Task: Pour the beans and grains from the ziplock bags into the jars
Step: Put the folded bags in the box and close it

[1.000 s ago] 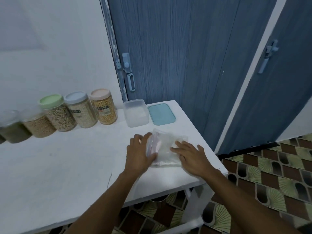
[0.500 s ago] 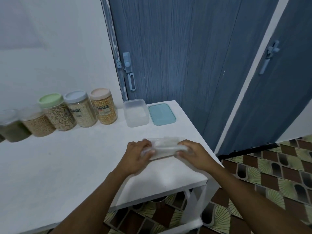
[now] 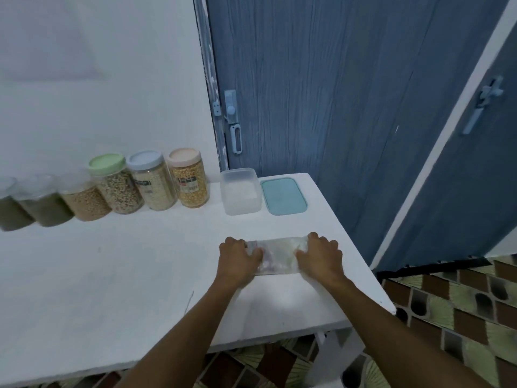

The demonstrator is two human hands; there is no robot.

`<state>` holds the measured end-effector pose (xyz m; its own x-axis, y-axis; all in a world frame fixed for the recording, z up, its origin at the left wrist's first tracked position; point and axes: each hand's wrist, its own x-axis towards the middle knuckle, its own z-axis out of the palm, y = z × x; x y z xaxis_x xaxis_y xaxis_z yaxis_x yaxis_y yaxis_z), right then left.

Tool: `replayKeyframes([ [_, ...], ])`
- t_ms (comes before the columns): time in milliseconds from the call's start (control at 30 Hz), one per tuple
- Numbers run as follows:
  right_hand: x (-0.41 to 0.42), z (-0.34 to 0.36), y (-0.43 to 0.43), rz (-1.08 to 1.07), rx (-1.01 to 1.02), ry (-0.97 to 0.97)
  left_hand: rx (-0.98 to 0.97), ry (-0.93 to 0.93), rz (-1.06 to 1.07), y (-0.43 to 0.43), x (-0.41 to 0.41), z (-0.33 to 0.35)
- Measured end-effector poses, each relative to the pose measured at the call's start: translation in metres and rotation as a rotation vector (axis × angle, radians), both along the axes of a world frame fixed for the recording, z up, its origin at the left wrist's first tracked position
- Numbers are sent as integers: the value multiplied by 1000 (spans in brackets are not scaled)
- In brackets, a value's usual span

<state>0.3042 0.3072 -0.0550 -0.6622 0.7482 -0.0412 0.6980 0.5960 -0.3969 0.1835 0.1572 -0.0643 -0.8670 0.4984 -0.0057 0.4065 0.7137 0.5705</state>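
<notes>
Since half a second ago the ziplock bag (image 3: pixel 279 254) has gone from being lifted and doubled over between the hands to lying as a narrow folded strip on the white table (image 3: pixel 140 275), near its right-hand edge. A second ago it was spread out flat and wider. The left hand (image 3: pixel 240 259) now sits on the strip's left end and the right hand (image 3: pixel 320 256) on its right end. Both are knuckles-up with fingers curled over the plastic, gripping it and holding it down rather than spread wide. The bag looks thin and mostly see-through. Whether anything is left inside cannot be told from this view.

The fold suggests this bag has already given up its contents and is being tidied away, so the pouring step for it is probably finished, not about to start.

Farther back on the table, well apart from the hands, a clear rectangular container (image 3: pixel 240 191) stands open with something pale in it. Its teal lid (image 3: pixel 283 195) lies flat just beside it on the right, so capping it seems a likely job still to do. To the left a row of filled jars runs along the wall: a pink-lidded jar (image 3: pixel 189 177) of yellow grain, a blue-lidded jar (image 3: pixel 152 182), a green-lidded jar (image 3: pixel 117 186), then blurrier ones toward the picture's edge. Behind everything is a blue door (image 3: pixel 335 93) with a pale latch (image 3: pixel 233 121).
</notes>
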Motion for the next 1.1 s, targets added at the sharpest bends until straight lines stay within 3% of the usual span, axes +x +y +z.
replayKeyframes([
  [67, -7, 5, 5, 17, -131, 145, 15, -128, 5, -2, 0, 7],
  [167, -26, 24, 19, 137, -327, 396, 438, -553, 19, -9, -12, 31],
  [200, -33, 35, 24, 226, -351, 464, 501, -606, -20, -12, -20, 42],
  [333, -72, 89, 46, 606, -359, 493, 572, -700, -180, -23, -68, 82],
  [467, -117, 135, 55, 788, -383, 403, 510, -720, -424, -11, -116, 106],
  [567, -147, 158, 52, 788, -547, 494, 531, -858, -506, 7, -136, 109],
  [633, -169, 157, 52, 654, -569, 633, 645, -943, -478, 19, -145, 108],
  [733, -200, 136, 54, 259, -461, 740, 735, -767, -274, 42, -157, 104],
  [800, -214, 121, 56, 123, -567, 701, 717, -592, -90, 58, -165, 99],
  [900, -229, 97, 55, 175, -535, 582, 664, -364, 28, 74, -174, 92],
  [1000, -245, 75, 60, 185, -363, 625, 556, -78, 8, 85, -177, 82],
  [1100, -257, 56, 63, 210, -152, 501, 286, 92, -92, 90, -186, 65],
])
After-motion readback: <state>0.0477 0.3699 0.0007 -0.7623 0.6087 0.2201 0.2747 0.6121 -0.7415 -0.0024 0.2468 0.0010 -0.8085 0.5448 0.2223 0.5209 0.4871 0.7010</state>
